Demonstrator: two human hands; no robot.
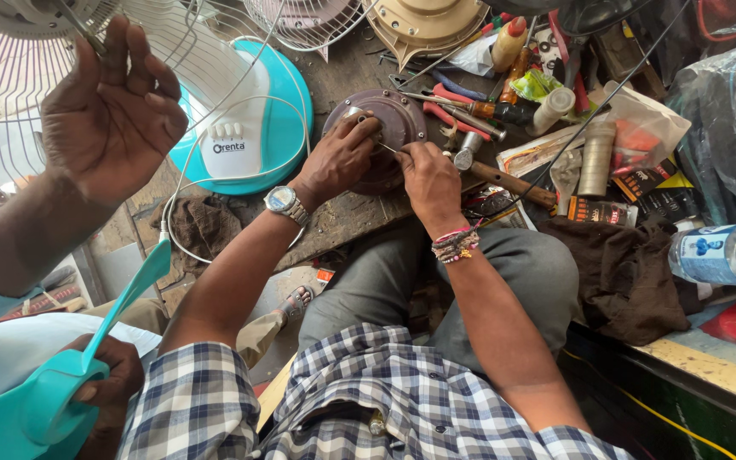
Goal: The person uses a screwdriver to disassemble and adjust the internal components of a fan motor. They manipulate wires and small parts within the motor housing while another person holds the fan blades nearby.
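Here, the person's left hand (340, 158) rests on a round, dark purplish motor housing (393, 119) lying on the worn wooden surface (342, 217), its fingers curled over the housing's left rim and pressing it down. The right hand (429, 177) sits just beside it at the housing's lower right edge, fingers pinched around a thin metal tool (388, 148) whose tip touches the housing (the tool's kind cannot be told). A silver wristwatch (283, 201) circles the left wrist; beaded and thread bracelets (455, 245) circle the right.

Left of the housing stands a teal and white fan base (244, 128), with a white cord (182, 192) looping from it. Behind and to the right lie screwdrivers with red and orange handles (462, 109), a wooden-handled hammer (504, 181), a small white bottle (553, 108) and a metal cylinder (596, 158). A dark brown cloth (623, 273) and a clear plastic water bottle (726, 254) lie at the right edge.

Another person's hand (108, 111) grips a white wire fan grille (10, 102) at upper left, and that person's other hand (108, 383) holds a teal fan blade (53, 400).
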